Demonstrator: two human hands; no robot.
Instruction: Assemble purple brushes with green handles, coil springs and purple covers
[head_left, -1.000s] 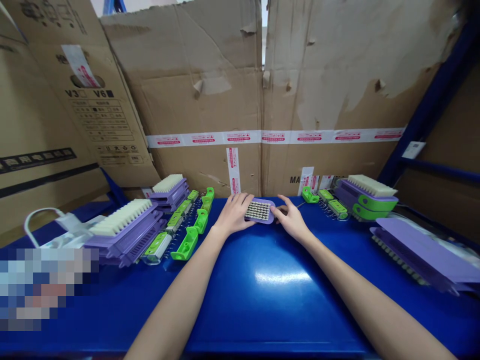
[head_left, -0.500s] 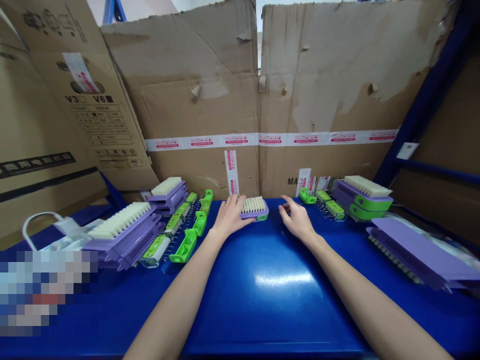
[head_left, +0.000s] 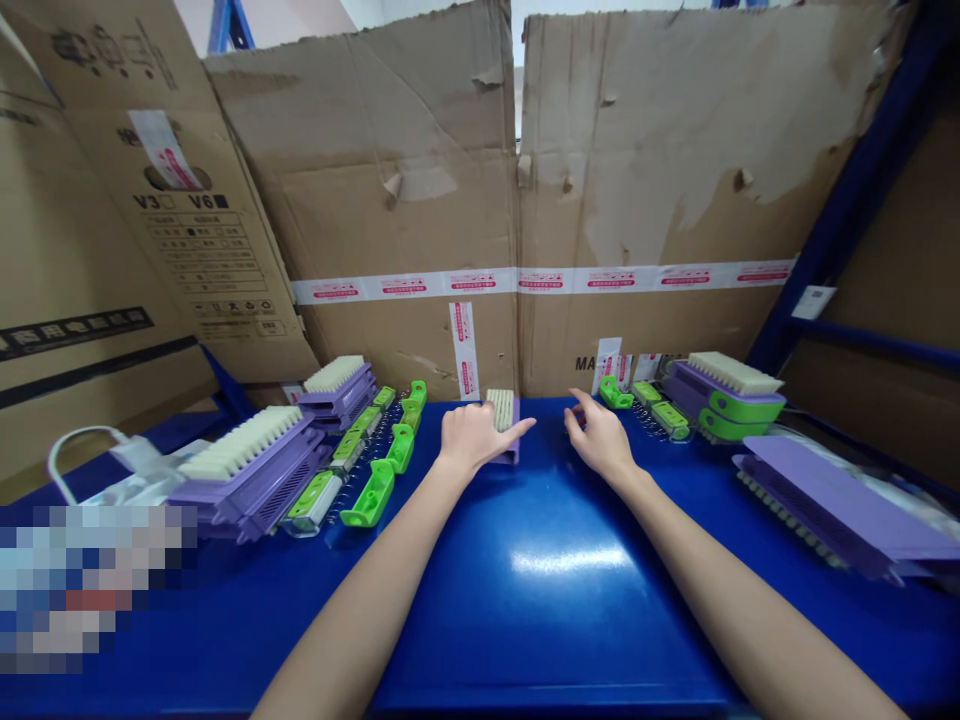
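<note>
A purple brush (head_left: 502, 408) with cream bristles facing up is at the back middle of the blue table (head_left: 555, 620). My left hand (head_left: 474, 436) grips its left side, thumb stretched across its near part, and the fingers are partly hidden behind the brush. Just right of the brush, my right hand (head_left: 596, 432) hovers with fingers curved and apart, holding nothing. Beyond my right hand lies a green end piece (head_left: 615, 393).
On the left are purple brush parts (head_left: 247, 465), green end pieces (head_left: 369, 492), small green-topped blocks and a white plug (head_left: 139, 455). Stacked brushes (head_left: 724, 390) and a purple piece (head_left: 847, 500) lie right. Cardboard (head_left: 405, 200) stands behind.
The brush has turned so that its long side points toward me, and its green end no longer shows. My left hand has turned with it. The right hand has barely moved.
</note>
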